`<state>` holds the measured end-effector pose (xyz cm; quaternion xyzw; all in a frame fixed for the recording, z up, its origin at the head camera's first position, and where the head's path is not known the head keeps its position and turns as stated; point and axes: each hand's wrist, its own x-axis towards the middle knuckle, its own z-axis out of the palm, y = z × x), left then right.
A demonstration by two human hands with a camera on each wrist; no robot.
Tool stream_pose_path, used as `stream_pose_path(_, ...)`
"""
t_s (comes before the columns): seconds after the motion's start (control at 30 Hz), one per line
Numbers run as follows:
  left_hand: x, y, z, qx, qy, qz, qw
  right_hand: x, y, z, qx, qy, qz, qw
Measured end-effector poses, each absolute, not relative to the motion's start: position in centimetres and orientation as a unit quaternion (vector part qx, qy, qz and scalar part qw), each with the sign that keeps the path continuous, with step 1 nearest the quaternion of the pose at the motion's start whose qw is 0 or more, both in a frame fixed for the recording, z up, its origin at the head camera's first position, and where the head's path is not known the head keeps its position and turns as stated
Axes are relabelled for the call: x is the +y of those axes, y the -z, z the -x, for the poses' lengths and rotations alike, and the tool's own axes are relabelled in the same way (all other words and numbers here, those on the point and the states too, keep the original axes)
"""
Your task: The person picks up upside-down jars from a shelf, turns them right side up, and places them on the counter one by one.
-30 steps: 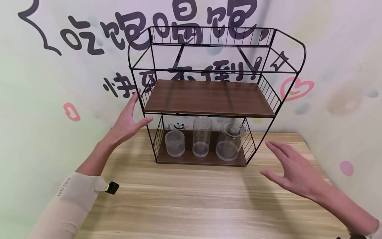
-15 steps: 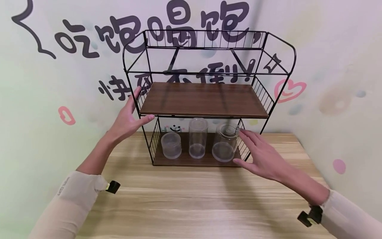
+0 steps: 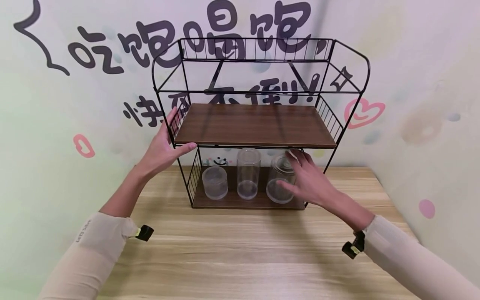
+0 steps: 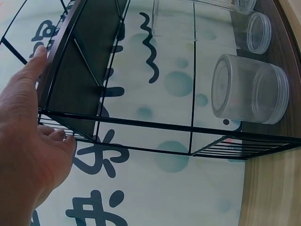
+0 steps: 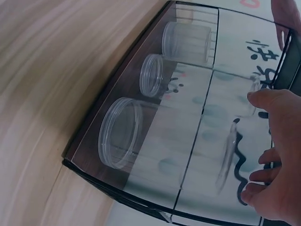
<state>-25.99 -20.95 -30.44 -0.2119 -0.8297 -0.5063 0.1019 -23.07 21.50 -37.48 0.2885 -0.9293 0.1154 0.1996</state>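
A black wire rack (image 3: 256, 146) with brown wood-look shelves stands on the table. My left hand (image 3: 159, 152) holds its left side at the middle shelf, thumb at the shelf's front edge and fingers on the outer side wires. On the bottom shelf are three clear containers: a short jar (image 3: 215, 183) at left, a tall jar (image 3: 248, 173) in the middle, and a wide jar (image 3: 279, 189) at right. My right hand (image 3: 313, 183) is at the wide jar, thumb in front and fingers near its top, spread apart; contact is hard to tell.
The rack's middle shelf (image 3: 255, 125) lies just above my right fingers. Its upper tier is an open wire frame (image 3: 258, 89) without a board. A light wood-grain table (image 3: 240, 246) extends in front, and a wall with black lettering (image 3: 150, 43) rises behind.
From the right, outside the rack, my right hand has moved left and into the lower tier, up to the wide jar. My left hand stays at the rack's left side.
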Motion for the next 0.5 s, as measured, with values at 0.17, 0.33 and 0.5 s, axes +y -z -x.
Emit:
stream_pose_path(0.17,-20.7,30.6,26.2,-0.814,0.527,0.222,0.103,21.3,38.2,24.1,-0.942,-0.141,-0.254,0.170)
stream_pose_path(0.33,-20.6,30.8,26.3,-0.811,0.529,0.225,0.110,21.1,39.0,24.7,-0.947,-0.172,-0.223,0.156)
stream_pose_path(0.5,-20.4,30.8,26.3,-0.812,0.525,0.225,0.115,21.0,39.5,25.0,-0.948,-0.186,-0.204,0.158)
